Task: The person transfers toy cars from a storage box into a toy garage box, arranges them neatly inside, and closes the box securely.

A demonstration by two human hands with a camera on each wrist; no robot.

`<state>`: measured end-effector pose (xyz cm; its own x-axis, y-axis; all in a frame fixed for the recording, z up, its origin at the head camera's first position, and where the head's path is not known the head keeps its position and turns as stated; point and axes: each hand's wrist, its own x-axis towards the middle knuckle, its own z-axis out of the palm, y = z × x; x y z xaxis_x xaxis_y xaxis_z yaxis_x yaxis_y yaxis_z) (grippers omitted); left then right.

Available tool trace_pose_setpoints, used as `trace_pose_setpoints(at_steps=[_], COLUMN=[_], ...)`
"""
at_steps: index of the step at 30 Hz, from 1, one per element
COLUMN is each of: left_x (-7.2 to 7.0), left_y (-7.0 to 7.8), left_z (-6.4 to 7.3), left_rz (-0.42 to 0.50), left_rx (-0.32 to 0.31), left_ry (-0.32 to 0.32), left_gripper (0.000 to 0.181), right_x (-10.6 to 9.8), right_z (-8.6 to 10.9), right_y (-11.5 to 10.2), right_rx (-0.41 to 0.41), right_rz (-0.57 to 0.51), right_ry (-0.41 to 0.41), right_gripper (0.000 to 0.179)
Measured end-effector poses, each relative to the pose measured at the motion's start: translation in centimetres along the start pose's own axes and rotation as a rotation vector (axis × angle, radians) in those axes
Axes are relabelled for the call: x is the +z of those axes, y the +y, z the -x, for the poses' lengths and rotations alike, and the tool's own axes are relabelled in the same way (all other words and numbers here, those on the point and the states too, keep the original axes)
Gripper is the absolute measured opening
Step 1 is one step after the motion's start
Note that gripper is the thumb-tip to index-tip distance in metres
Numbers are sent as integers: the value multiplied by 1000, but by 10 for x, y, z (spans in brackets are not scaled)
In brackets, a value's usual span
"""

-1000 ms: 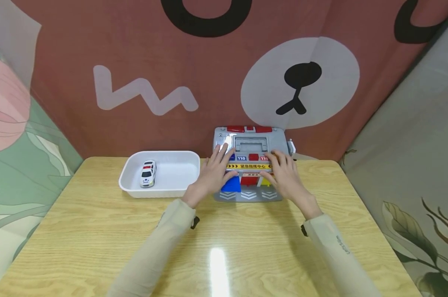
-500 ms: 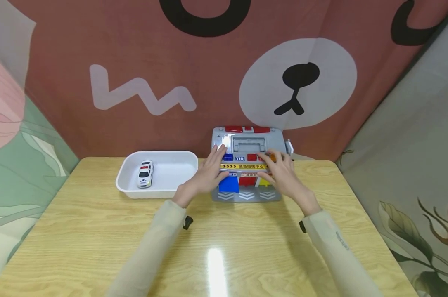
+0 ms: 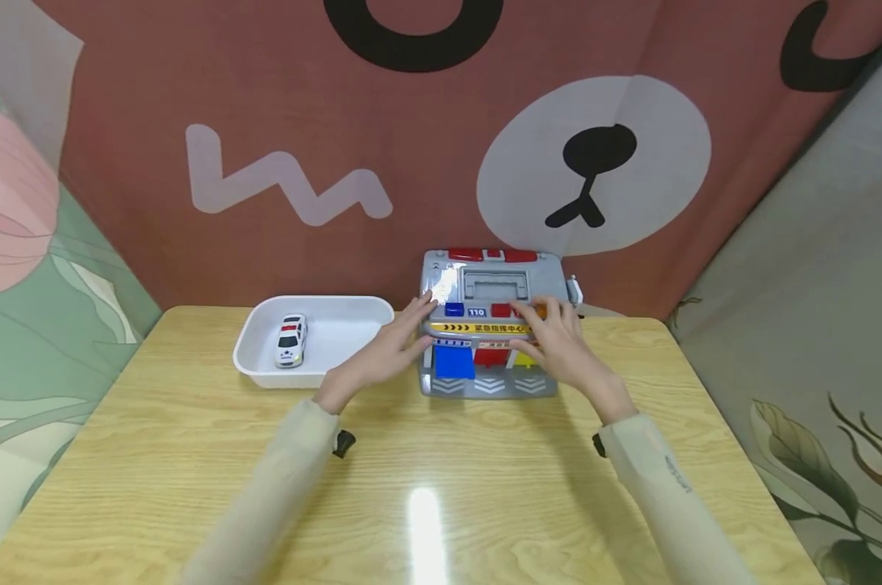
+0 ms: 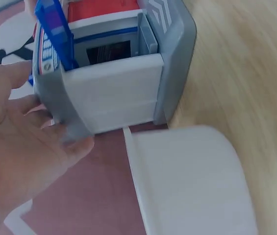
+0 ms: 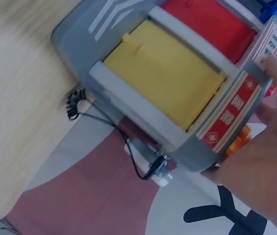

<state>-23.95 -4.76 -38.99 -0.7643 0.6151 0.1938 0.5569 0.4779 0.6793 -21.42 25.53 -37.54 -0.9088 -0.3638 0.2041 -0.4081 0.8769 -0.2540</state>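
Note:
A grey toy garage [image 3: 441,284] stands at the back of the table, with a blue door [image 3: 455,363], a red door [image 3: 490,356] and a yellow door [image 5: 163,73]. In the left wrist view the blue door [image 4: 56,34] is swung outward and up, and the bay behind it shows. The red and yellow doors are down. My left hand [image 3: 382,351] is at the garage's left end, fingers extended, holding nothing. My right hand [image 3: 567,348] grips the right part of the roof's front edge, thumb in front and fingers on top. Part of the roof is hidden under it.
Left of the garage stands a white tray [image 3: 367,380] with a white toy police car [image 3: 291,341] in it. A small white handset [image 5: 145,159] on a coiled black cord hangs at the garage's right side. A printed curtain [image 3: 265,81] hangs behind the table.
My left hand has moved left, off the roof, uncovering the blue button and the label by it. The right hand stays at about the same spot. The garage, tray and car have not moved.

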Motion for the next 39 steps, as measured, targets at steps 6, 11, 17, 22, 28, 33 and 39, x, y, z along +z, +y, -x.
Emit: trace_pose_setpoints(at_steps=[6, 11, 17, 22, 28, 33, 39], left_x=[-21, -33, -45, -63, -88, -104, -120], left_y=[-14, -28, -38, -44, -55, -69, -89], left_z=[15, 22, 27, 31, 40, 54, 64], left_rz=[193, 467, 736, 757, 664, 554, 520], left_rx=[-78, -211, -391, -530, -645, -707, -791], left_ry=[46, 68, 93, 102, 120, 132, 132], left_gripper=[55, 51, 47, 47, 53, 57, 60], right_x=[-1, -2, -3, -1, 1, 2, 4], right_z=[-2, -1, 4, 7, 8, 10, 8], right_y=[0, 2, 6, 7, 9, 9, 9], right_rx=[12, 18, 45, 50, 50, 50, 52], right_rz=[-9, -11, -9, -15, -15, -17, -20], right_ry=[-19, -14, -3, 7, 24, 24, 41], right_gripper=[67, 67, 67, 67, 66, 66, 66])
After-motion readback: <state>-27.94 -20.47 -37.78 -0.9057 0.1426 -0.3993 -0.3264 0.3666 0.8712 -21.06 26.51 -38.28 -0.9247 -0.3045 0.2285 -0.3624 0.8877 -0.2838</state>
